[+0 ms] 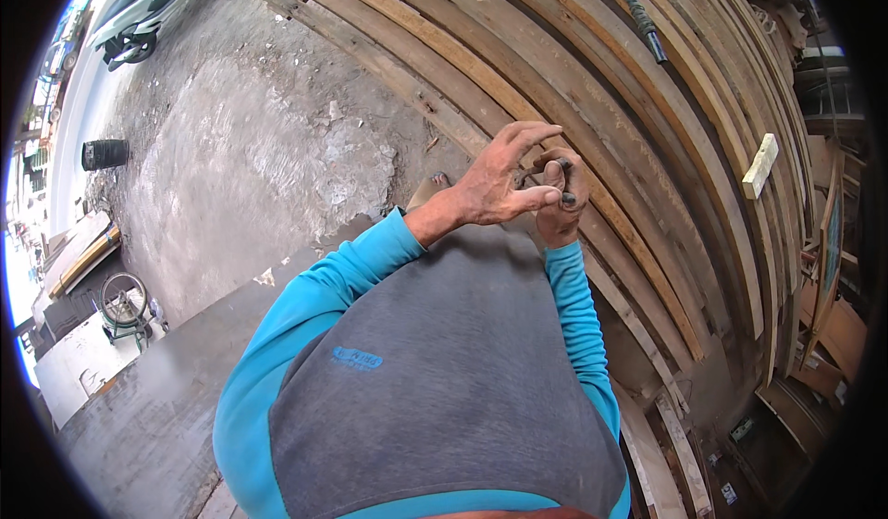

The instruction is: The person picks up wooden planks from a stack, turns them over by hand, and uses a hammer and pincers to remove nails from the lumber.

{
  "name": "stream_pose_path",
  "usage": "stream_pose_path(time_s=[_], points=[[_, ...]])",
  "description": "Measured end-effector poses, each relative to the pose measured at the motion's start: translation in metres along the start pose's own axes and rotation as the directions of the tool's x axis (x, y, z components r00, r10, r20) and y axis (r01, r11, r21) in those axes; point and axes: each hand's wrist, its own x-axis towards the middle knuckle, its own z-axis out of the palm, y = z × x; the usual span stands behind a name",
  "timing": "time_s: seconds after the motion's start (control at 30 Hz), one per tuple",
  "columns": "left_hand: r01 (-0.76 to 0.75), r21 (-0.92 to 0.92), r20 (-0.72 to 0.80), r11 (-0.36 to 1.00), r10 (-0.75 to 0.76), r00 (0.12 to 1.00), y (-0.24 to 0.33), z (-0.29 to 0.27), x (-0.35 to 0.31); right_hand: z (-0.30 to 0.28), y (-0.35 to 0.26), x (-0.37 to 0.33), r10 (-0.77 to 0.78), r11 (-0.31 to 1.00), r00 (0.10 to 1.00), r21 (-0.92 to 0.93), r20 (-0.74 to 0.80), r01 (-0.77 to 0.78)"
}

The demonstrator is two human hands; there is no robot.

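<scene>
One hand [575, 182], the person's right, is clamping on a small dark tool [567, 198] in front of the shirt [444, 362]. The left hand [498, 181] is hovering just beside it, thumb and forefinger apart; whether it is touching the tool, one cannot tell. The work seems to be under way: the tool is being held, but nothing is showing what is finished or left. Beyond, planks [518, 38] are lying in rows, bearing a rod [632, 8] and a pale block [760, 166].
</scene>
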Motion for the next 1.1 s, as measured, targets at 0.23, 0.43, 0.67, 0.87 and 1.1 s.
stream_pose_path(time_s=[0.23, 0.43, 0.67, 0.87, 1.1], points=[[0.084, 0.018, -0.054, 0.996, -0.083, 0.995, -0.006, 0.005, 0.024, 0.039, 0.04, 0.029, 0.07, 0.945, 0.995, 0.316, 0.074, -0.09], [0.207, -0.052, -0.305, 0.977, -0.213, 0.928, -0.048, -0.02, 0.041, 0.069, 0.043, 0.089, -0.045, 0.891, 0.956, -0.422, 0.291, 0.17], [0.269, -0.109, -0.318, 0.957, -0.29, 0.903, -0.059, -0.03, 0.027, 0.082, 0.037, 0.085, -0.01, 0.897, 0.935, -0.41, 0.356, 0.166], [0.275, -0.184, -0.186, 0.944, -0.309, 0.933, -0.057, -0.039, 0.013, 0.074, 0.011, 0.091, 0.11, 0.955, 0.957, -0.294, 0.269, -0.027], [0.709, -0.404, -0.459, 0.578, -0.798, 0.39, -0.137, -0.031, -0.056, 0.032, -0.011, 0.057, 0.166, 0.984, 0.976, 0.036, 0.138, -0.173]])
